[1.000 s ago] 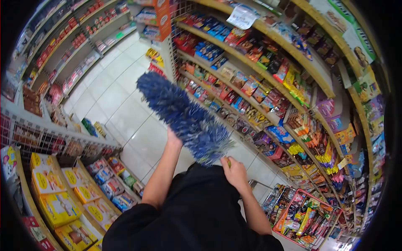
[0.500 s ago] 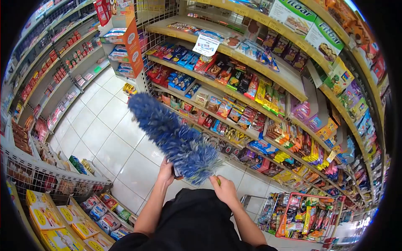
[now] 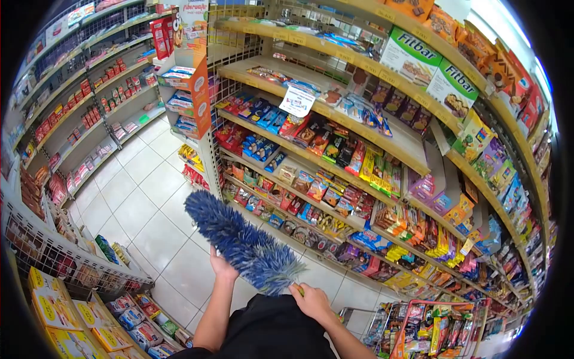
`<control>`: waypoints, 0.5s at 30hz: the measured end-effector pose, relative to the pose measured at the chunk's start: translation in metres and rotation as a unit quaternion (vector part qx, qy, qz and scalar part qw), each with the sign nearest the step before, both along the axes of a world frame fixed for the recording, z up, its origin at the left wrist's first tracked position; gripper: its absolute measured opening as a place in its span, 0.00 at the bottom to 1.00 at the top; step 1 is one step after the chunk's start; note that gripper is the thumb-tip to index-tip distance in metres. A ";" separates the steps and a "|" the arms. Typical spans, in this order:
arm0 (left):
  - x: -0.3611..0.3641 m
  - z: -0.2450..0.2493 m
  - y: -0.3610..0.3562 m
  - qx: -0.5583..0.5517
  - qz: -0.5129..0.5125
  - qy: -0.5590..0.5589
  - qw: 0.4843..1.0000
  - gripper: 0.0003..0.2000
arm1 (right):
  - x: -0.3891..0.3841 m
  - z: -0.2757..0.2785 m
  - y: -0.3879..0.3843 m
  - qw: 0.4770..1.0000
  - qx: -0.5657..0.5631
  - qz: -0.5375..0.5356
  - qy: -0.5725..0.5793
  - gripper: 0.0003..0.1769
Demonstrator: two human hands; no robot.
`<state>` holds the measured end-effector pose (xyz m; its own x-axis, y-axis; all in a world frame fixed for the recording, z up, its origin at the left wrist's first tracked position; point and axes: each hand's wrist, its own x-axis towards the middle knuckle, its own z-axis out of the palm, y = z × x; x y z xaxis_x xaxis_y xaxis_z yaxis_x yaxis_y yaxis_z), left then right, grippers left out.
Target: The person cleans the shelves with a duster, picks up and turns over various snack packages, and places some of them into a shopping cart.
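Note:
A fluffy duster (image 3: 242,239) with blue and whitish fibres slants across the middle of the view, above the floor. My right hand (image 3: 310,301) is closed round its short green-and-orange handle, at the lower right end. At the duster's lower left edge is my left hand (image 3: 222,266), palm turned toward the fibres. Its thumb stretches upward, while the fibres partly hide the other fingers. Beyond the duster stand shelves (image 3: 335,128) of packaged snacks, biscuits and chocolate bars.
At the lower right stands a red-rimmed shopping cart (image 3: 409,326) full of snack packets. White tiled floor (image 3: 161,197) runs between the shelves. An orange display stand (image 3: 200,99) marks the shelf's end. A wire-mesh rack (image 3: 75,266) and yellow boxes (image 3: 57,305) stand on the left.
The duster has moved lower in the view, together with my right hand. My left hand has shifted left and down, staying by the fibres. The shelves appear slightly lower as the view shifts.

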<state>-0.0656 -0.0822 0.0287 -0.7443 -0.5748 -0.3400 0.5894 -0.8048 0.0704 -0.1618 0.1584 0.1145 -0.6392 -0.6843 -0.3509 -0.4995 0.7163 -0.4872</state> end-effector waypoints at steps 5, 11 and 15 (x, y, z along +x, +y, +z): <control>-0.006 0.000 0.036 -0.054 -0.064 -0.017 0.996 0.27 | 0.003 -0.009 -0.006 0.999 -0.031 -0.027 0.029 0.28; -0.009 0.014 0.054 -0.108 -0.156 -0.129 0.973 0.21 | -0.011 -0.021 -0.004 0.993 -0.067 -0.082 0.056 0.27; -0.004 0.009 0.049 -0.141 -0.101 -0.211 0.962 0.14 | -0.010 -0.018 0.007 0.990 -0.078 -0.105 0.044 0.27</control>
<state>-0.0696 -0.0334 0.0377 -0.6798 -0.5471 -0.4884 0.2946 -0.8135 0.5014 -0.1715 0.1656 0.0967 -0.7972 -0.5738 -0.1877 -0.3923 0.7286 -0.5615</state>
